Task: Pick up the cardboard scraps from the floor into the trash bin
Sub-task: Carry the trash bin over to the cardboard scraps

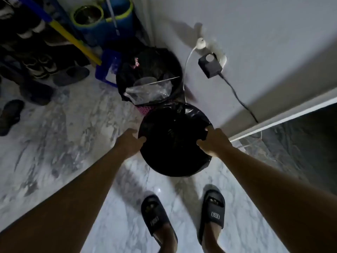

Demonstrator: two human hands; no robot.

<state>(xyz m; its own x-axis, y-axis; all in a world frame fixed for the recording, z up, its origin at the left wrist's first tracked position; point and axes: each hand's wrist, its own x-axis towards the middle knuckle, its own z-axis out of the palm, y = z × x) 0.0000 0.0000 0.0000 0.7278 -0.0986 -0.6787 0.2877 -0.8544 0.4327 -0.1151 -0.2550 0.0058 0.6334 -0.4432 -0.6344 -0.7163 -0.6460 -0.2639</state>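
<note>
Directly below the camera, two bare arms reach down to a round trash bin [173, 168] lined with a black bag, seen from above against a pale marble floor [54, 134]. The left hand [130, 141] grips the bin's left rim, fingers curled over the edge of the bag; the right hand [212, 141] grips the right rim the same way, so both hands are closed on the bin. The bin sits just ahead of the person's feet, which wear black slides [214, 210], and close to a white wall [255, 33] on the right. Its inside is dark, and nothing in it can be made out; whether it stands on the floor or is lifted off it cannot be told. Just behind it is a second bin [175, 64], also bagged in black, holding crumpled clear plastic [149, 90] – a strip of its pink mesh side [143, 109] shows between the two. On the wall, a white plug [200, 42] and a black adapter [209, 65] sit in a socket, with a dark cable [237, 95] trailing down. At the upper left stand a blue mop bucket [109, 21], a blue crate [107, 66], a yellow and blue pole [73, 39] and rows of shoes [40, 66].
</note>
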